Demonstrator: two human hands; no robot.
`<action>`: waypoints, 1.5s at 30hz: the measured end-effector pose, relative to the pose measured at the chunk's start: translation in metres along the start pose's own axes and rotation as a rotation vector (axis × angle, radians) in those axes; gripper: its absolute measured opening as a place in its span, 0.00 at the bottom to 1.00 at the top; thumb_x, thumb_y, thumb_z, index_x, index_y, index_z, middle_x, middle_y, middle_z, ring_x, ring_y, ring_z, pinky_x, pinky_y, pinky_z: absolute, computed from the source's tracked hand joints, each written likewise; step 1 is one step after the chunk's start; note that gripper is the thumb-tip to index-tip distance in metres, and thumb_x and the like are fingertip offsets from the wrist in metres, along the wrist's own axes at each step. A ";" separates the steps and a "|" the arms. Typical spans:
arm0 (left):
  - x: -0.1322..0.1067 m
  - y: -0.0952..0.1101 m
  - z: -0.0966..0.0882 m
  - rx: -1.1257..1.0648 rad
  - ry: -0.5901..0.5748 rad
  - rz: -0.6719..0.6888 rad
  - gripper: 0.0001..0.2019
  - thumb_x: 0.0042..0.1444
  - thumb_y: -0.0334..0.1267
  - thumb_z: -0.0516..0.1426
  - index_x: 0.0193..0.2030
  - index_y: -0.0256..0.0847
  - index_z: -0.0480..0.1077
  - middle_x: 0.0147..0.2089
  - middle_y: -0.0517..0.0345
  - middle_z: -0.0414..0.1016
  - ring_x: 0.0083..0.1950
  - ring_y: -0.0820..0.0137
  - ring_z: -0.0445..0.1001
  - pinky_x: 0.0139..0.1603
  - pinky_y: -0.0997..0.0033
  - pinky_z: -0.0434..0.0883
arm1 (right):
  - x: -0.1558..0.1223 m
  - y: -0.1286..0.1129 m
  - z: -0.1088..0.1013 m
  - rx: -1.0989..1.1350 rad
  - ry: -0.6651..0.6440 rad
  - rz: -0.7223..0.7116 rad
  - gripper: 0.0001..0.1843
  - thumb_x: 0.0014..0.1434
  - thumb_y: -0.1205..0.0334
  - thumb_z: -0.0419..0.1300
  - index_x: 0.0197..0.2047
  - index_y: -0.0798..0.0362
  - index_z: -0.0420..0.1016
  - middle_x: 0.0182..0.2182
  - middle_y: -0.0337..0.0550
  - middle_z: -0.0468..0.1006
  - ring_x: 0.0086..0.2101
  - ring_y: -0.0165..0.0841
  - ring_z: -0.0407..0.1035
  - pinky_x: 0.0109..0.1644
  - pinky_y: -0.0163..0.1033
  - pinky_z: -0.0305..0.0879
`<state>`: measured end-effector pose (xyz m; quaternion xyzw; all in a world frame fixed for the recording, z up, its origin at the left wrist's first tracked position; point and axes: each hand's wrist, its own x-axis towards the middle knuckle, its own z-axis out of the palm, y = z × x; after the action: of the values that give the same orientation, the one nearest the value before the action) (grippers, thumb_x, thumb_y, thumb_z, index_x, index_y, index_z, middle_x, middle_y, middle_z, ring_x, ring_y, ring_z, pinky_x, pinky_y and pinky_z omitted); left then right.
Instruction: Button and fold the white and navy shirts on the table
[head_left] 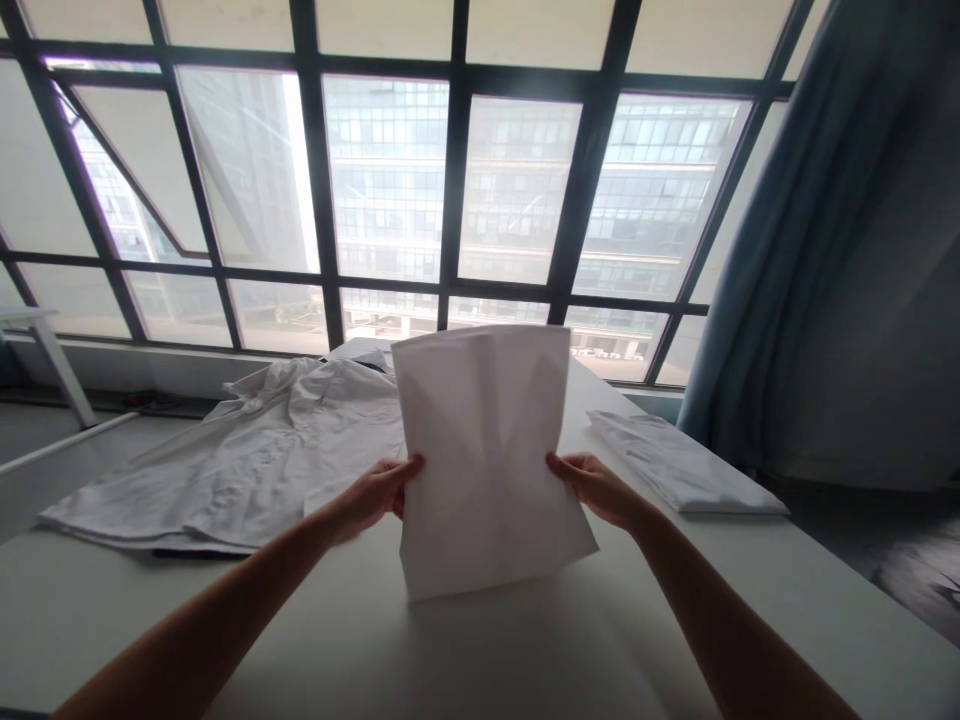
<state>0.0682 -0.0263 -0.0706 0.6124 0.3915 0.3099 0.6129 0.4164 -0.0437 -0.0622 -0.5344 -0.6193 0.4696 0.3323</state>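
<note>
Left hand [367, 497], right hand [596, 490]: each pinching side edge of raised folded white garment [484, 460]. Crumpled white shirt [225, 460] left on white table [480, 660]; flat white bundle [679, 462] right.

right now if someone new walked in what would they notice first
The big dark-framed window fills the top of the view, with an office block behind it. Below it, at centre, the left hand and right hand hold up a folded white cloth at a white table, with a rumpled white shirt lying to its left.
</note>
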 end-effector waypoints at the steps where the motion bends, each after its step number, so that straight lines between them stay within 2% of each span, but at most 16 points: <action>1: 0.005 -0.004 -0.004 0.054 0.014 -0.059 0.36 0.40 0.73 0.59 0.29 0.34 0.74 0.27 0.49 0.78 0.29 0.63 0.76 0.30 0.67 0.72 | 0.005 0.005 0.002 -0.029 -0.005 0.075 0.39 0.44 0.24 0.60 0.32 0.57 0.78 0.31 0.50 0.81 0.33 0.40 0.76 0.37 0.42 0.73; 4: 0.016 -0.017 -0.014 0.265 0.024 -0.230 0.33 0.44 0.70 0.58 0.24 0.34 0.72 0.23 0.49 0.76 0.21 0.66 0.73 0.21 0.70 0.68 | 0.017 0.021 0.004 -0.233 0.017 0.296 0.31 0.45 0.31 0.65 0.23 0.55 0.72 0.18 0.41 0.72 0.21 0.31 0.68 0.24 0.35 0.66; 6: 0.019 -0.023 -0.018 0.383 0.054 -0.271 0.30 0.47 0.66 0.58 0.21 0.35 0.69 0.19 0.51 0.73 0.17 0.69 0.69 0.17 0.73 0.63 | 0.021 0.029 0.003 -0.355 0.021 0.349 0.28 0.47 0.36 0.67 0.20 0.54 0.68 0.12 0.35 0.64 0.17 0.27 0.61 0.19 0.32 0.58; 8: 0.021 -0.025 -0.017 0.431 0.090 -0.273 0.27 0.50 0.62 0.58 0.21 0.36 0.67 0.18 0.53 0.71 0.16 0.70 0.67 0.15 0.74 0.60 | 0.022 0.033 0.002 -0.383 -0.001 0.344 0.27 0.48 0.38 0.67 0.20 0.53 0.67 0.12 0.33 0.62 0.16 0.25 0.59 0.18 0.30 0.54; 11: 0.024 -0.025 -0.014 0.437 0.171 -0.222 0.23 0.52 0.58 0.59 0.25 0.37 0.67 0.17 0.59 0.68 0.15 0.71 0.66 0.16 0.74 0.59 | 0.021 0.033 0.001 -0.352 -0.034 0.313 0.26 0.46 0.39 0.69 0.22 0.53 0.67 0.13 0.33 0.63 0.17 0.25 0.60 0.18 0.30 0.55; 14: 0.027 -0.024 -0.009 0.475 0.242 -0.072 0.19 0.52 0.55 0.59 0.27 0.39 0.65 0.17 0.63 0.65 0.16 0.72 0.65 0.18 0.74 0.59 | 0.018 0.029 -0.003 -0.304 -0.062 0.256 0.27 0.41 0.40 0.71 0.23 0.53 0.67 0.15 0.33 0.65 0.18 0.25 0.61 0.20 0.31 0.59; 17: 0.032 -0.027 -0.006 0.505 0.290 0.087 0.18 0.55 0.53 0.56 0.28 0.40 0.63 0.17 0.66 0.62 0.16 0.74 0.63 0.20 0.75 0.57 | 0.015 0.025 -0.009 -0.254 -0.056 0.140 0.27 0.38 0.41 0.73 0.25 0.54 0.69 0.20 0.34 0.69 0.21 0.25 0.63 0.24 0.31 0.64; 20: 0.036 -0.031 -0.005 0.557 0.361 0.166 0.18 0.54 0.52 0.55 0.25 0.41 0.61 0.18 0.66 0.61 0.20 0.74 0.62 0.23 0.75 0.56 | 0.013 0.025 -0.014 -0.264 -0.048 0.082 0.27 0.39 0.40 0.73 0.26 0.55 0.70 0.22 0.36 0.71 0.22 0.26 0.66 0.25 0.32 0.67; 23: 0.038 -0.033 -0.006 0.694 0.399 0.169 0.18 0.53 0.50 0.57 0.21 0.40 0.62 0.19 0.63 0.65 0.25 0.71 0.65 0.28 0.74 0.58 | 0.014 0.029 -0.013 -0.359 -0.059 0.174 0.26 0.41 0.41 0.72 0.24 0.55 0.68 0.18 0.36 0.70 0.19 0.27 0.66 0.21 0.30 0.63; 27: 0.035 -0.029 -0.008 0.880 0.382 0.053 0.19 0.54 0.49 0.57 0.19 0.39 0.66 0.19 0.60 0.69 0.26 0.69 0.67 0.28 0.73 0.57 | 0.013 0.026 -0.009 -0.425 -0.057 0.303 0.26 0.45 0.40 0.70 0.26 0.55 0.70 0.17 0.37 0.72 0.18 0.27 0.67 0.20 0.30 0.62; 29: 0.030 -0.024 -0.006 0.925 0.339 -0.027 0.23 0.56 0.53 0.55 0.18 0.39 0.65 0.18 0.58 0.69 0.24 0.69 0.67 0.28 0.72 0.57 | 0.008 0.020 -0.011 -0.400 -0.079 0.307 0.28 0.46 0.37 0.69 0.29 0.55 0.70 0.18 0.40 0.74 0.18 0.27 0.68 0.22 0.30 0.64; 32: 0.018 -0.016 -0.001 0.870 0.185 -0.210 0.31 0.56 0.64 0.52 0.14 0.40 0.62 0.16 0.57 0.67 0.19 0.70 0.65 0.26 0.72 0.59 | -0.003 0.010 -0.018 -0.343 -0.152 0.321 0.32 0.43 0.37 0.70 0.38 0.56 0.70 0.22 0.42 0.77 0.20 0.30 0.71 0.24 0.32 0.68; 35: 0.003 -0.010 0.004 0.734 -0.037 -0.313 0.36 0.48 0.75 0.51 0.13 0.40 0.60 0.15 0.57 0.64 0.17 0.73 0.61 0.22 0.72 0.58 | -0.013 0.003 -0.022 -0.263 -0.250 0.366 0.41 0.39 0.43 0.74 0.49 0.56 0.66 0.26 0.42 0.79 0.21 0.31 0.73 0.27 0.34 0.71; 38: -0.006 -0.008 0.004 0.588 -0.210 -0.330 0.38 0.39 0.79 0.53 0.13 0.39 0.60 0.14 0.58 0.62 0.17 0.75 0.60 0.21 0.73 0.58 | -0.017 0.000 -0.022 -0.210 -0.323 0.380 0.45 0.38 0.50 0.76 0.55 0.55 0.62 0.29 0.40 0.79 0.21 0.29 0.72 0.28 0.34 0.72; 42: -0.007 -0.011 0.004 0.516 -0.286 -0.392 0.38 0.31 0.79 0.58 0.15 0.39 0.62 0.13 0.60 0.62 0.16 0.75 0.59 0.19 0.74 0.57 | -0.014 0.000 -0.018 -0.259 -0.335 0.426 0.46 0.40 0.61 0.74 0.59 0.58 0.58 0.27 0.36 0.77 0.19 0.27 0.70 0.25 0.32 0.70; 45: -0.007 -0.013 0.007 0.578 -0.292 -0.433 0.36 0.33 0.76 0.59 0.14 0.39 0.62 0.14 0.60 0.64 0.16 0.76 0.60 0.19 0.75 0.57 | -0.010 0.000 -0.009 -0.359 -0.314 0.471 0.38 0.44 0.69 0.69 0.58 0.59 0.61 0.25 0.34 0.75 0.19 0.25 0.68 0.25 0.31 0.70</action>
<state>0.0700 -0.0367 -0.0830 0.7007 0.4917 -0.0401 0.5154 0.4270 -0.0514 -0.0579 -0.6340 -0.5953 0.4933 0.0159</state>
